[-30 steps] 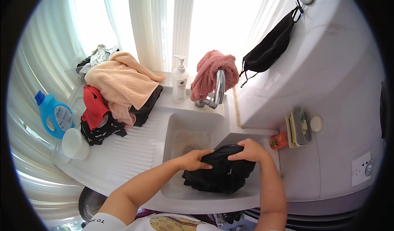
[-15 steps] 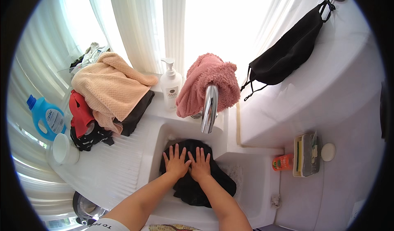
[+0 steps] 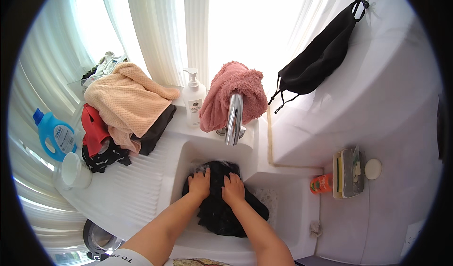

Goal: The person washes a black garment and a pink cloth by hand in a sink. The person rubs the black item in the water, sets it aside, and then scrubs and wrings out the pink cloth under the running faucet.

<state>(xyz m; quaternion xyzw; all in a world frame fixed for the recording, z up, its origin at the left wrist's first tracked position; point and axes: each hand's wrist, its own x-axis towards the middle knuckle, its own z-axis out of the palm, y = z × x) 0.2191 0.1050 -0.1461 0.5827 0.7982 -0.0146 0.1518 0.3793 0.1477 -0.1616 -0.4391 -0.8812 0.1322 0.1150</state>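
A wet black cloth garment (image 3: 222, 219) lies bunched in the white sink (image 3: 288, 219), with some suds and water around it. Its exact kind cannot be made out. On the upper left part of the cloth, my left hand (image 3: 199, 185) has its fingers curled into the fabric. A short gap to the right, my right hand (image 3: 233, 189) grips the same cloth, fingers bent and their tips partly sunk in the folds. Above the sink's far end stands a chrome faucet (image 3: 234, 119) with a pink fluffy towel (image 3: 231, 86) draped over it.
Left, a ribbed board (image 3: 137, 195) carries a peach towel (image 3: 127, 96), a red cloth (image 3: 94, 131), a white cup (image 3: 75, 170) and a blue detergent bottle (image 3: 55, 136). A pump bottle (image 3: 193, 101) stands behind. Right: hanging black mask (image 3: 316, 58), orange bottle (image 3: 322, 184), wall caddy (image 3: 349, 174).
Both hands' fingers were spread flat on the cloth and are now curled into it. The hands have moved a little apart. The whole view has shifted slightly.
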